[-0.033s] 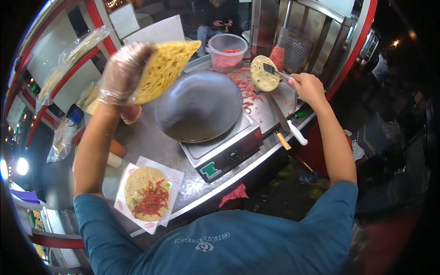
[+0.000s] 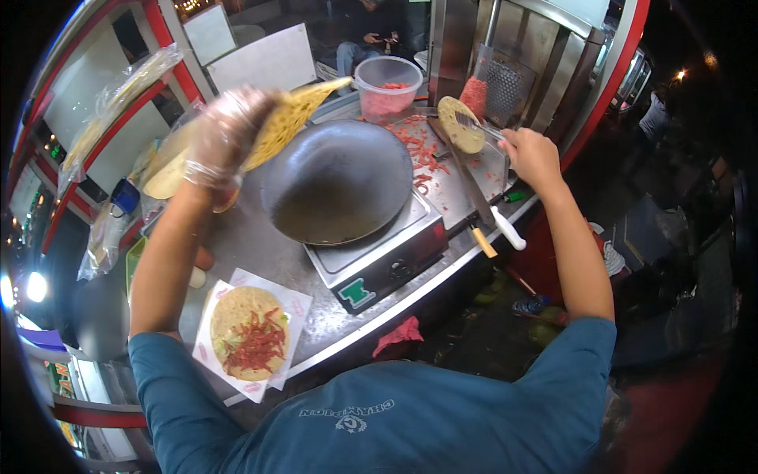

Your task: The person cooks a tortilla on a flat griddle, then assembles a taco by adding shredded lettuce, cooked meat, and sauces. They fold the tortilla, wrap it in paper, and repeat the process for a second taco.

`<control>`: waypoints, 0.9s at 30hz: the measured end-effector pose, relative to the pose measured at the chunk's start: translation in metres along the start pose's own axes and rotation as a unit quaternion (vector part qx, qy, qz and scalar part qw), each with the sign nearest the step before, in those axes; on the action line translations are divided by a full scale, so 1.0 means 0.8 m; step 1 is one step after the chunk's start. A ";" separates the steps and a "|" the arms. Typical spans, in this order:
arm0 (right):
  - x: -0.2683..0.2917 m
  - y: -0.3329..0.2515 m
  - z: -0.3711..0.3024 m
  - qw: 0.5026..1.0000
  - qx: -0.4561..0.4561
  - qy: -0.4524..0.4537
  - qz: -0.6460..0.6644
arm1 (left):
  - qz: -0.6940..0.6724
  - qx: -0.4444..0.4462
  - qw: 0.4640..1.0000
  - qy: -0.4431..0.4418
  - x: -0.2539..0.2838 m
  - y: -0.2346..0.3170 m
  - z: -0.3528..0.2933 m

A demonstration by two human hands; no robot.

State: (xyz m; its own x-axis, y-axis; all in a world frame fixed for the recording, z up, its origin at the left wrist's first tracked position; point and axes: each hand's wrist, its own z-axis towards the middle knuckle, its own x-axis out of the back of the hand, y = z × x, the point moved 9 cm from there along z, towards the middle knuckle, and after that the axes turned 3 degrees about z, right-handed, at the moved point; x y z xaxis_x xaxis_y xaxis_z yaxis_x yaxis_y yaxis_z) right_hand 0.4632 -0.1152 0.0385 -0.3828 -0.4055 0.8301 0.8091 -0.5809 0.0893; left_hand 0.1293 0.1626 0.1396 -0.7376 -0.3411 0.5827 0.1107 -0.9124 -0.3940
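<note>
My left hand, in a clear plastic glove, is raised at the left of a dark round pan. Its fingers grip the edge of a browned, spotted flatbread that slants out over the pan's far left rim. At the right, my bare right hand is closed on metal tongs. A smaller pale flatbread is held up at their end, tilted, above the metal tray. Near the front edge, a flatbread topped with red shredded filling lies on white paper.
The pan sits on a metal burner. Behind it, a tray holds red scraps and a long knife; a clear tub stands farther back. Bagged flatbreads lie at the left. A pink cloth hangs at the counter's edge.
My left hand has shifted right and slightly down, and its flatbread now shows a narrower face. The small flatbread on the right has tilted and moved slightly.
</note>
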 end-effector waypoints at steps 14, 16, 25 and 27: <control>-0.041 0.002 -0.076 0.914 -0.074 -0.139 0.375 | -0.699 0.244 0.618 -0.265 -0.012 0.339 -0.236; -0.076 -0.034 -0.025 0.803 -0.118 -0.214 0.544 | -0.641 0.247 0.652 -0.322 -0.011 0.349 -0.255; -0.200 -0.104 0.127 0.921 -0.004 -0.114 0.372 | -0.519 0.239 0.759 -0.312 0.048 0.287 -0.295; -0.203 -0.072 0.091 0.953 0.002 -0.118 0.279 | -0.493 0.314 0.773 -0.248 0.077 0.267 -0.336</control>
State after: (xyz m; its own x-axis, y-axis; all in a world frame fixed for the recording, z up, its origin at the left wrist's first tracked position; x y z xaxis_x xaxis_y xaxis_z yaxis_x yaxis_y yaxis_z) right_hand 0.5111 0.0357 -0.0611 0.2177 -0.4803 0.8496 0.8590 -0.3190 -0.4005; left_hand -0.0716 0.0073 -0.0995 -0.3412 0.6871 0.6415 0.0736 -0.6608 0.7470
